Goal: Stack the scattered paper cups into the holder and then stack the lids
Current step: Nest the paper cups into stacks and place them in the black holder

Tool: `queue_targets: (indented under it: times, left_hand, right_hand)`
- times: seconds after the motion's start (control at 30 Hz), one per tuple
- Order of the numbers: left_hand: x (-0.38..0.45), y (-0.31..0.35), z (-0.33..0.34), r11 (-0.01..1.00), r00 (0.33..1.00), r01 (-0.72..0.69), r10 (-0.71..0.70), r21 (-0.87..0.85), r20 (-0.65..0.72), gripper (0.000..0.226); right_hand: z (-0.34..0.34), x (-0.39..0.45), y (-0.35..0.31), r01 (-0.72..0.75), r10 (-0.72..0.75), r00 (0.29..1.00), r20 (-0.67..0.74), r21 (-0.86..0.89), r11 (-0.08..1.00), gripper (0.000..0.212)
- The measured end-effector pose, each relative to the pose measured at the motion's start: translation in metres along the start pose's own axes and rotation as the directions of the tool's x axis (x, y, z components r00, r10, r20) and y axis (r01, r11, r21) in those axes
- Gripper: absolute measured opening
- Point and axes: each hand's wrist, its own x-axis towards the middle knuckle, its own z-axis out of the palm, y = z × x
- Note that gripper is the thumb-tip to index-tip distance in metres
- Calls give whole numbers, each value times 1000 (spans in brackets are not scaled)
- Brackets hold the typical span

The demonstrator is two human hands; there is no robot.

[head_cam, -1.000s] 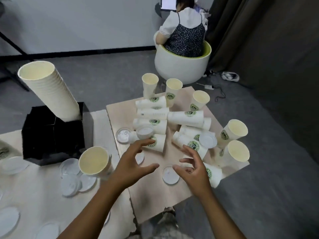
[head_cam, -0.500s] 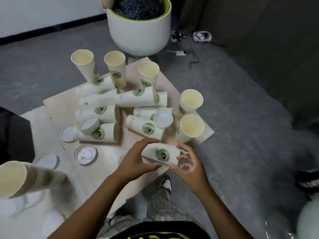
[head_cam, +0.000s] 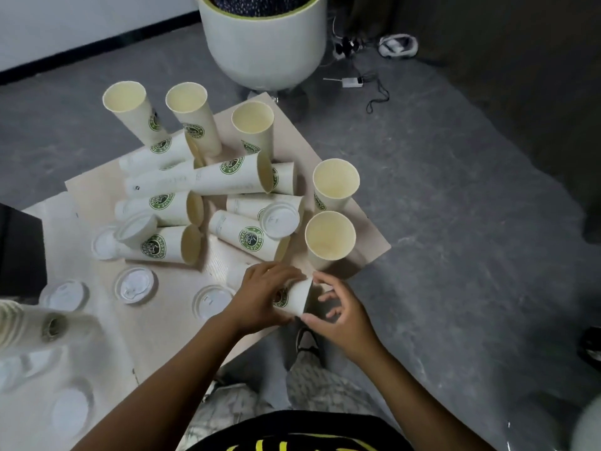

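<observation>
A white paper cup with a green logo (head_cam: 294,297) lies on its side at the near edge of the beige board (head_cam: 169,317). My left hand (head_cam: 260,296) is wrapped over it. My right hand (head_cam: 338,312) sits at its open mouth, thumb and fingers touching the rim. Behind them lie several more logo cups on their sides (head_cam: 247,237), and several stand upright (head_cam: 330,237). White lids (head_cam: 135,285) lie flat on the board. The stacked cups (head_cam: 39,327) show blurred at the left edge, beside the black holder (head_cam: 19,249).
A round white chair with a seated person (head_cam: 265,43) stands beyond the board. Cables and an adapter (head_cam: 353,81) lie on the grey floor to the right. More lids (head_cam: 70,408) rest at the lower left. My shoe (head_cam: 307,345) shows under the board's edge.
The camera tilted down and to the right, so the cup stack slid to the left edge. Both hands moved from open above the board onto the near lying cup and closed around it.
</observation>
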Motion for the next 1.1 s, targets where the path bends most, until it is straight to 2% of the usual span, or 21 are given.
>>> queue_targets:
  times: [0.13,0.23,0.33,0.47,0.57,0.67,0.83,0.97,1.1]
  left_hand:
    - [4,5,8,999,1000,-19,19,47,0,87]
    - [2,10,5,999,999,24,-23,38,-45,83]
    - [-11,16,-8,996,982,67,-75,-52,-173,81]
    - [-36,15,-32,974,920,124,-184,-187,-346,85]
    - [-56,7,-51,942,879,144,-262,-302,-397,86]
    - [-72,2,-66,910,843,193,-345,-368,-412,86]
    - [-83,-11,-91,881,821,207,-393,-426,-415,87]
    - [-85,-20,-103,880,834,206,-386,-427,-394,91]
    - [-85,-29,-113,886,848,193,-367,-422,-383,91]
  right_hand:
    - [-4,2,3,-5,6,999,36,-3,1000,71]
    - [-5,1,1,-6,5,999,39,17,1000,70]
    - [-4,2,-5,1,-3,999,38,46,999,65]
    - [7,6,-16,14,-19,998,57,94,995,63]
    - [23,15,-24,19,-26,998,63,113,993,57]
    - [45,28,-28,-21,13,998,60,138,990,60]
    - [80,63,-18,-152,171,980,-106,171,973,49]
    - [97,82,-10,-178,217,940,-262,164,970,35]
    - [108,93,-6,-180,231,904,-360,171,969,16]
